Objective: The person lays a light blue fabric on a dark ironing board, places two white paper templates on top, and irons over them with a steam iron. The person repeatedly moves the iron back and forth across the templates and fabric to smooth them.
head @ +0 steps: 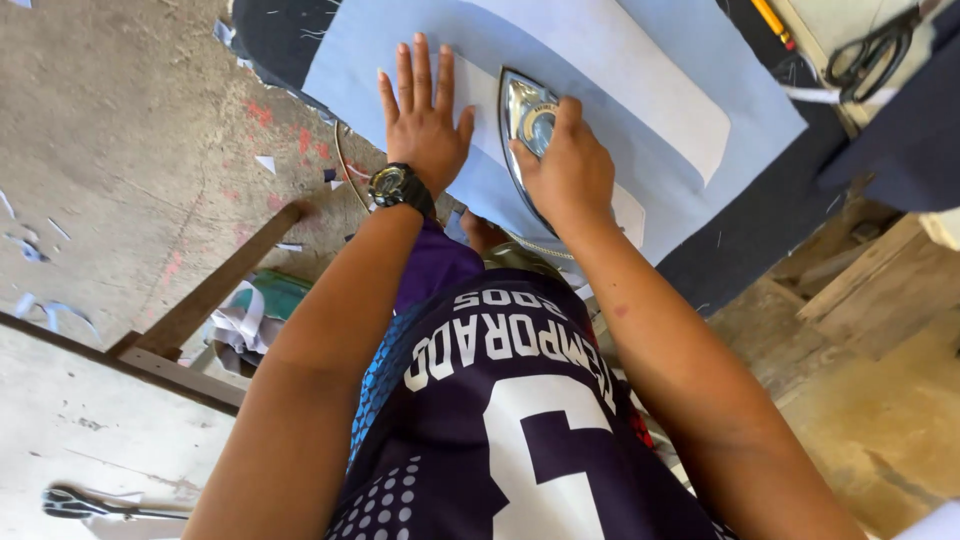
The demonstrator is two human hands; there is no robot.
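My left hand [422, 115] lies flat, fingers spread, on a pale blue-grey piece of fabric [650, 110] spread over a dark padded tabletop [770, 215]. A black wristwatch [398, 186] sits on that wrist. My right hand [568, 165] grips the handle of a shiny metal clothes iron [522, 118], which rests sole-down on the fabric just right of my left hand. A curved lighter strip [640, 70] of material lies on the fabric beyond the iron.
Black scissors [872, 55] and a yellow pencil [772, 20] lie at the table's far right. A concrete floor [130, 130] with scattered fabric scraps is to the left. A wooden beam [215, 285] and another pair of scissors [85, 505] are lower left.
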